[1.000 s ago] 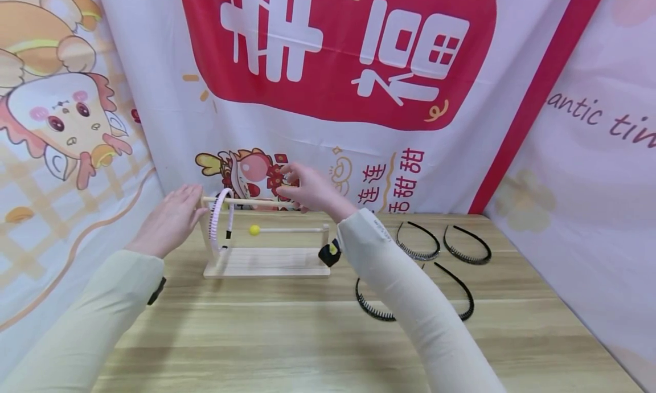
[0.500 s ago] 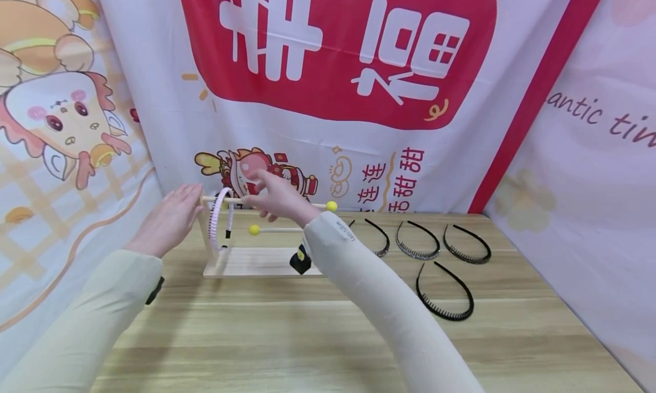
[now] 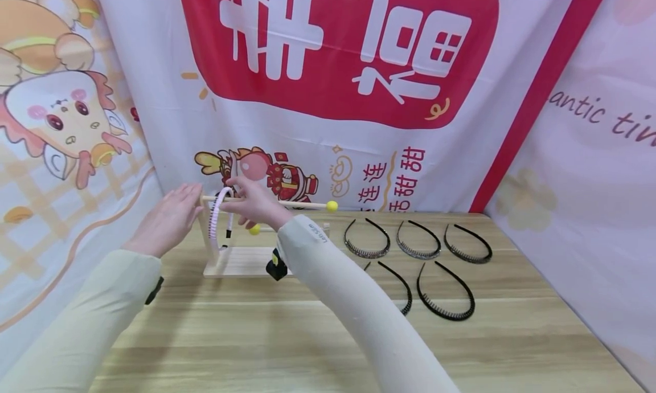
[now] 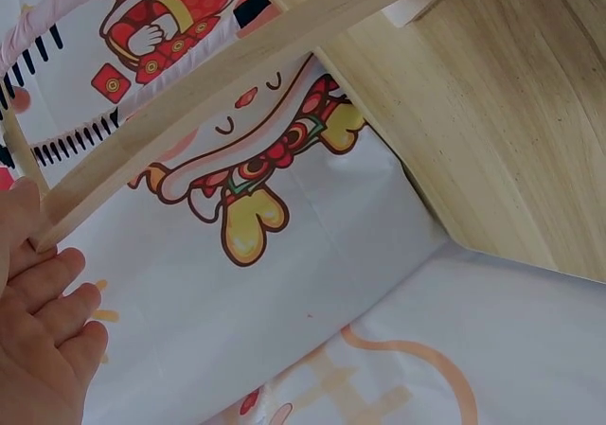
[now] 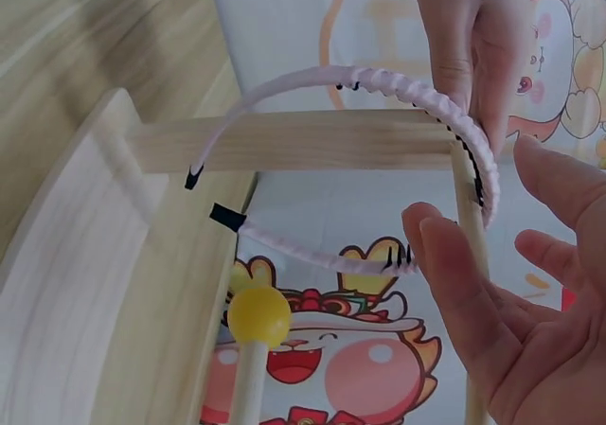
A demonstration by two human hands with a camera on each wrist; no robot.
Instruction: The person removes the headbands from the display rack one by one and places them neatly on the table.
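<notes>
A pale pink, toothed headband [image 3: 214, 217] hangs over the upper rod [image 3: 304, 204] of a wooden stand [image 3: 236, 262], close to its left upright. My left hand [image 3: 165, 225] rests against the top of that upright with its fingers extended. Over the rod, my right hand [image 3: 258, 202] is beside the headband. In the right wrist view, the thumb and fingers of my right hand [image 5: 530, 311] are spread apart around the rod, close to the pink band [image 5: 417, 89]. Whether a fingertip touches the band I cannot tell.
Several black toothed headbands lie on the table right of the stand, among them a front one [image 3: 451, 316] and a back one [image 3: 471, 260]. A yellow ball [image 3: 332, 206] caps the upper rod's right end; the lower rod has another yellow ball [image 3: 254, 229]. Printed cloth hangs behind.
My right hand has moved left along the upper rod up to the pink headband, uncovering the yellow ball at the rod's right end. My left hand stays at the upright.
</notes>
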